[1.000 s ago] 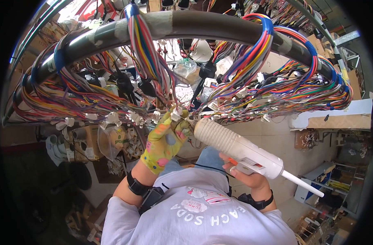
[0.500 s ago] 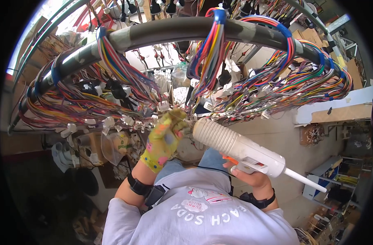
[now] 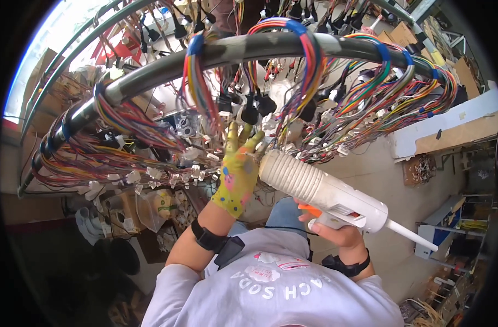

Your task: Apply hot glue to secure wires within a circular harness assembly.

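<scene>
My right hand (image 3: 339, 235) is wrapped around the handle of a white hot glue gun (image 3: 344, 201) with a ribbed front and an orange trigger (image 3: 311, 210). A white glue stick (image 3: 411, 236) pokes out of its back end. The gun's front points up and left, close beside my gloved left hand (image 3: 238, 169). That hand wears a yellow patterned glove and reaches up with its fingers apart, nothing visible in them. Its fingertips are just below black plugs (image 3: 257, 107) and wires with white connectors hanging from the rail. Whether they touch a wire, I cannot tell.
A curved dark metal rail (image 3: 232, 50) spans the view, hung with several bundles of coloured wires (image 3: 309, 68). Boxes and a clear plastic bin (image 3: 150, 210) stand below at left. On the right are a white-edged table (image 3: 450, 131) and a metal rack (image 3: 450, 229).
My left hand has moved slightly right and up, and its curled fingers have spread. The wire bundles appear shifted in view. The glue gun stays in my right hand, nearly unmoved.
</scene>
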A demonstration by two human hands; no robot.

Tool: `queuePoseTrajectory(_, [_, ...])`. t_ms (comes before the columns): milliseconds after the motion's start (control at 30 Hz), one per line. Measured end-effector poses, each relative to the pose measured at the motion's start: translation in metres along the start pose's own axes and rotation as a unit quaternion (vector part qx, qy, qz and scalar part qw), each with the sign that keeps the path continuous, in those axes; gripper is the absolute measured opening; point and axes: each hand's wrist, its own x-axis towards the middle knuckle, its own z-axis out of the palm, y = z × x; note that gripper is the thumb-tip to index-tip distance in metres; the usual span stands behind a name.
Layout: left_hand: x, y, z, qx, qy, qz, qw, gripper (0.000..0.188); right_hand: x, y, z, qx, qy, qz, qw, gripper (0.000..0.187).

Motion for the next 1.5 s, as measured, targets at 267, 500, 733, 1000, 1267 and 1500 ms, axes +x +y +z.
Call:
queuePoseTrajectory(267, [-0.009, 0.005, 0.019, 0.005, 0.007, -0.004, 1.0, 0.063, -0.004, -0.012, 0.001, -0.008, 0.046, -0.031, 0.998, 0.059])
queuePoseTrajectory(500, [-0.032, 0.019, -0.016, 0.211, -0.097, -0.026, 0.972, 0.056, -0.006, -0.023, 0.039, 0.014, 0.1, -0.068, 0.993, 0.057])
queuePoseTrajectory(733, [-0.037, 0.051, -0.011, 0.233, -0.092, -0.063, 0.966, 0.038, -0.007, -0.026, 0.057, -0.023, 0.123, -0.117, 0.985, 0.063])
queuePoseTrajectory(1000, [-0.044, 0.042, -0.026, 0.471, -0.037, 0.278, 0.836, 0.056, 0.009, -0.043, 0.028, -0.003, 0.09, -0.106, 0.99, 0.063])
queuePoseTrajectory(1267, [-0.026, 0.037, -0.014, 0.473, -0.025, 0.359, 0.804, 0.06, 0.024, -0.049, 0.003, 0.011, 0.042, -0.094, 0.995, 0.059])
queuePoseTrajectory(1500, [-0.013, 0.028, -0.007, 0.273, 0.04, 0.218, 0.936, 0.064, 0.025, -0.043, 0.007, 0.004, 0.041, -0.091, 0.995, 0.055])
